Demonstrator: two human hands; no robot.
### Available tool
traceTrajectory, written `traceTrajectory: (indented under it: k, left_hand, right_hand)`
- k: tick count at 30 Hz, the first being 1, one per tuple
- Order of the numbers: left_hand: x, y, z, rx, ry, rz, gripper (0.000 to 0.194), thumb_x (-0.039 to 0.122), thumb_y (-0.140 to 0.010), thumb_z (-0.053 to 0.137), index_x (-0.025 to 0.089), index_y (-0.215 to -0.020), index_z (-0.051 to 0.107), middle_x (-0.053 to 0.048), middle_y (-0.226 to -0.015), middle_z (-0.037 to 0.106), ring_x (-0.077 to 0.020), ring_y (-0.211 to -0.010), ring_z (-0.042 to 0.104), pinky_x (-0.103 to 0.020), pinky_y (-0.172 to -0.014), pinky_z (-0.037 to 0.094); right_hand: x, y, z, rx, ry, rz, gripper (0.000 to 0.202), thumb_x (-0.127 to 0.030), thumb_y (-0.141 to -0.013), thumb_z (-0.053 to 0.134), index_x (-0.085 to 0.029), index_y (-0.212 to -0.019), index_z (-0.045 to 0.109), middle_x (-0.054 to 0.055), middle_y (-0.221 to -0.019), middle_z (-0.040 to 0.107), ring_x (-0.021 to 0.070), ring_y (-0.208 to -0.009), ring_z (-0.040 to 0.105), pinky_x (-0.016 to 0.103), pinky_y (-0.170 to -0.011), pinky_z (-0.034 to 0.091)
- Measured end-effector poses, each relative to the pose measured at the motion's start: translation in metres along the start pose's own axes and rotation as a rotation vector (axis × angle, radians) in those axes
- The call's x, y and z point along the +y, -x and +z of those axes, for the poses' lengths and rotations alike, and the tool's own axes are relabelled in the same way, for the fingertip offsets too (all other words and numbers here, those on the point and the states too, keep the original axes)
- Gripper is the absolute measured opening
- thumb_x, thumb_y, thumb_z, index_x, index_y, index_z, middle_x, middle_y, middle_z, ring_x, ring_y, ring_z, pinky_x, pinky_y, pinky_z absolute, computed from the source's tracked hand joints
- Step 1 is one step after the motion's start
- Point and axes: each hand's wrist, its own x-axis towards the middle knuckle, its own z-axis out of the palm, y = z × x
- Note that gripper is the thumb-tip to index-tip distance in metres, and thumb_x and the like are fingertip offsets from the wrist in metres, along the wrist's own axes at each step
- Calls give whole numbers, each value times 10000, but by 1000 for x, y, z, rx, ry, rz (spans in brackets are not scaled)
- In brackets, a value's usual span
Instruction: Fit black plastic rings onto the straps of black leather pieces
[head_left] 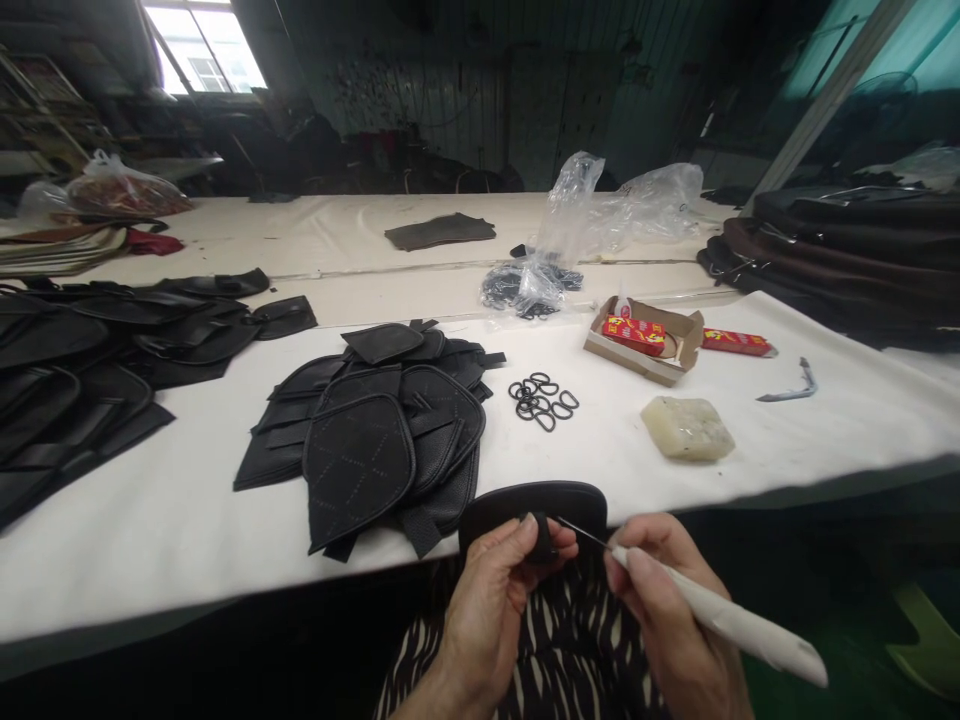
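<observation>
My left hand (499,585) pinches a small black strap (541,540) between thumb and fingers, at the near edge of the table. Behind it shows a black curved leather piece (577,500), partly hidden by the hand. My right hand (664,590) is closed around a white-handled tool (739,622), whose thin metal tip points left and reaches close to the strap; whether it touches cannot be told. Black D-shaped rings (544,402) lie in a loose group on the white cloth beyond my hands. Left of them is a pile of black leather pieces (360,460).
More black pieces (67,390) are heaped at far left. A yellowish block (688,430), a cardboard box (641,366) with red packets, a bent metal tool (799,385) and clear plastic bags (570,220) lie to the right. Dark bags (847,250) are stacked at far right.
</observation>
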Motion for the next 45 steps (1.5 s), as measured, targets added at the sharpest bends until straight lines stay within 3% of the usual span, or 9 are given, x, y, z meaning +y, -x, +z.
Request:
traceTrajectory:
  k: [12, 19, 23, 28, 35, 40, 45]
  left_hand:
    - [1, 1, -2, -72, -59, 5, 245, 287, -814, 581, 90, -790, 725, -102, -829, 693, -202, -843, 594, -323, -852, 432]
    - [2, 0, -2, -76, -60, 24, 242, 267, -827, 560, 98, -813, 732, -115, -859, 699, -207, -858, 590, -324, -844, 422]
    - [2, 0, -1, -91, -43, 36, 226, 248, -828, 558, 111, -847, 737, -110, -858, 705, -187, -786, 598, -327, -829, 425]
    - [-2, 1, 0, -87, -31, 69, 230, 264, -833, 560, 116, -875, 731, -110, -881, 705, -210, -842, 609, -330, -821, 430]
    - [-4, 0, 2, -50, -28, 89, 246, 254, -848, 532, 110, -822, 730, -90, -770, 703, -188, -750, 612, -324, -797, 441]
    - [-7, 0, 1, -18, 27, 101, 236, 230, -842, 535, 114, -763, 724, -77, -734, 700, -171, -734, 611, -289, -755, 453]
    - [-9, 0, 0, 50, 85, 97, 194, 219, -806, 583, 128, -687, 707, -48, -683, 690, -148, -679, 610, -264, -704, 465]
  right_hand:
    - [5, -8, 7, -125, -124, -57, 185, -374, -836, 564, -203, -765, 555, 2, -669, 580, 130, -620, 526, 218, -579, 430]
    - [8, -7, 10, -153, -188, -19, 176, -371, -824, 587, -208, -770, 552, -8, -664, 573, 128, -632, 525, 217, -599, 432]
    - [13, -10, 7, -230, -203, -26, 142, -342, -830, 592, -215, -784, 551, -1, -717, 598, 139, -686, 548, 235, -651, 443]
    - [10, -17, 0, -340, -184, -48, 110, -291, -823, 611, -222, -771, 541, -5, -753, 588, 148, -739, 556, 270, -735, 444]
    - [-1, -34, -11, -509, -78, -41, 97, -278, -818, 599, -206, -772, 554, 22, -780, 585, 178, -744, 559, 298, -678, 451]
    - [-14, -31, -9, -543, 225, -223, 57, -218, -816, 567, -200, -762, 569, 17, -729, 583, 149, -625, 535, 253, -577, 441]
    - [-33, -23, -2, -612, 447, -508, 173, -123, -815, 500, -199, -666, 546, -15, -599, 489, 105, -500, 452, 214, -480, 385]
